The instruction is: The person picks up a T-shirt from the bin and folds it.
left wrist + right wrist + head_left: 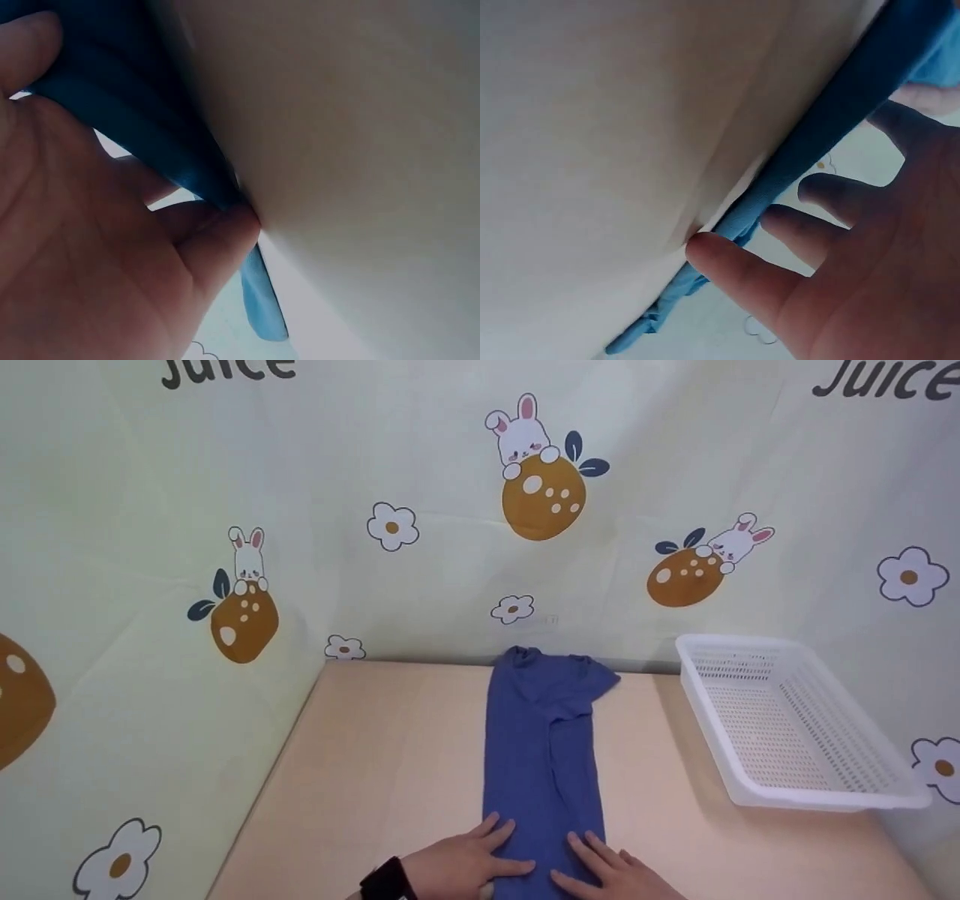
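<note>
A blue short-sleeved T-shirt (pixel 519 750), folded into a long narrow strip, lies on the table with its collar toward the back wall. One sleeve (pixel 596 673) pokes out at the far right. My left hand (pixel 461 864) rests on the near left part of the cloth with fingers spread; in the left wrist view its fingers touch the blue fabric (pixel 112 97). On the near right part, my right hand (pixel 611 874) lies with fingers extended. The right wrist view has the fingers of that hand (pixel 870 217) along the shirt's edge (pixel 810 150).
A white perforated plastic basket (pixel 769 795) stands on the right of the pale wooden table (pixel 375 742). Behind and at the left hangs a pale cloth (pixel 420 585) printed with rabbits, fruit and flowers. My left wrist wears a black watch (pixel 386 879).
</note>
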{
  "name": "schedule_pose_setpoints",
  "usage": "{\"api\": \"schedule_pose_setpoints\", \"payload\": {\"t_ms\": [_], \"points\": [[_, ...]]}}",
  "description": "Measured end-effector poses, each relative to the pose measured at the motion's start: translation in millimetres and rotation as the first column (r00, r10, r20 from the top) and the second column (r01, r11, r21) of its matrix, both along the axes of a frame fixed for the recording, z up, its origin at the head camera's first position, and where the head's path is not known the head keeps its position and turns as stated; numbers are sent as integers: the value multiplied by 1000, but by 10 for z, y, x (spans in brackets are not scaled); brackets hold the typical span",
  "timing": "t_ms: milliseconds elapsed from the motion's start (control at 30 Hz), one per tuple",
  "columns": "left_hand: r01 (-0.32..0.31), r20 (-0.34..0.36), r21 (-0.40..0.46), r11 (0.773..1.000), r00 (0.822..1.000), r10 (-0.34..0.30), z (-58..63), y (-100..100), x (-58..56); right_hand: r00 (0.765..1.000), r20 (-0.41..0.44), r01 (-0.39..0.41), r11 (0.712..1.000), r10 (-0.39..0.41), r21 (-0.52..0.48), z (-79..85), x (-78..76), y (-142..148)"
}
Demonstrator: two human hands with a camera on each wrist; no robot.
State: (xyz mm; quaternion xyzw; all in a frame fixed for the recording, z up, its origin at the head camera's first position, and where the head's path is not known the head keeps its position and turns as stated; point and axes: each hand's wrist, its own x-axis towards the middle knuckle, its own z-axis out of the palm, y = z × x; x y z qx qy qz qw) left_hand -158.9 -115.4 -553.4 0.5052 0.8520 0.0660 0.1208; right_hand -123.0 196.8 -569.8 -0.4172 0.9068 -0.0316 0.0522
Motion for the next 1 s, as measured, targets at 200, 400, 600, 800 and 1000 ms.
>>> {"api": "schedule_pose_setpoints", "payload": {"t_ms": [200, 400, 600, 800, 1000], "points": [[-40, 83, -1, 999, 996, 40, 15, -18, -16, 972, -215, 111, 993, -99, 43, -103, 90, -173], [-107, 145, -31, 994, 983, 110, 39, -17, -20, 893, -417, 178, 984, -167, -14, -125, 73, -219], [-102, 136, -23, 995, 985, 104, 42, -22, -29, 929, -368, -40, 999, 49, 31, -150, -18, -178], [-37, 148, -11, 999, 988, 38, 52, -33, -20, 955, -135, -275, 958, 263, -78, -125, -123, -52], [91, 209, 99, 991, 972, -110, 39, -16, 13, 874, 11, -438, 797, 486, -416, -191, -161, 57]]}}
